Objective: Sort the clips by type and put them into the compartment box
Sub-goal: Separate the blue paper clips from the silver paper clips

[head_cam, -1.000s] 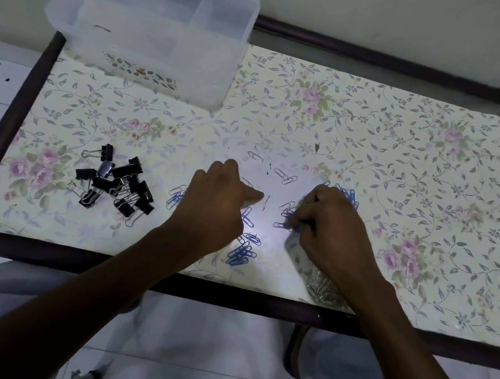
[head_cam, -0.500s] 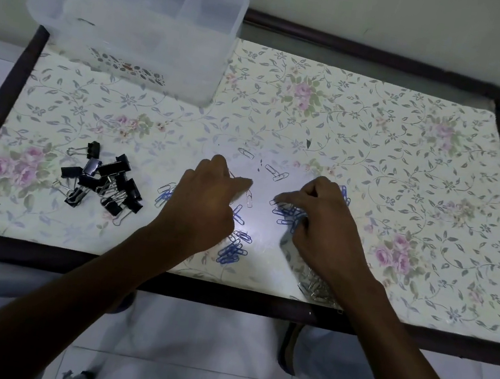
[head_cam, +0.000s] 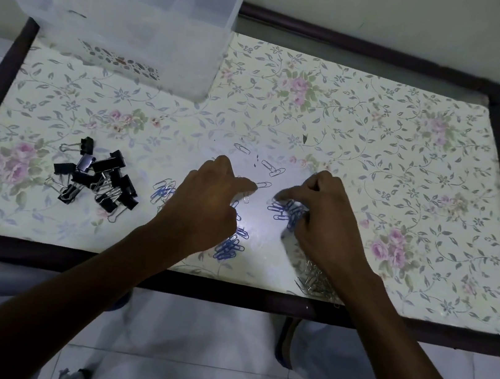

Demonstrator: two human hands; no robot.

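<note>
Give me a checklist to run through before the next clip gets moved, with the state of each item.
1. Black binder clips gathered in one pile, apart from the paper clips: ok.
2. Blue paper clips all in one group: not ok; one bunch lies by the left hand, another under the right hand.
3. Silver paper clips gathered: not ok; a heap sits at the near edge, loose ones lie farther out.
4. Compartment box open and upright: ok.
5. Box compartments empty: cannot tell through the cloudy walls.
6. Hands holding a clip: cannot tell; fingers press on the table.
</note>
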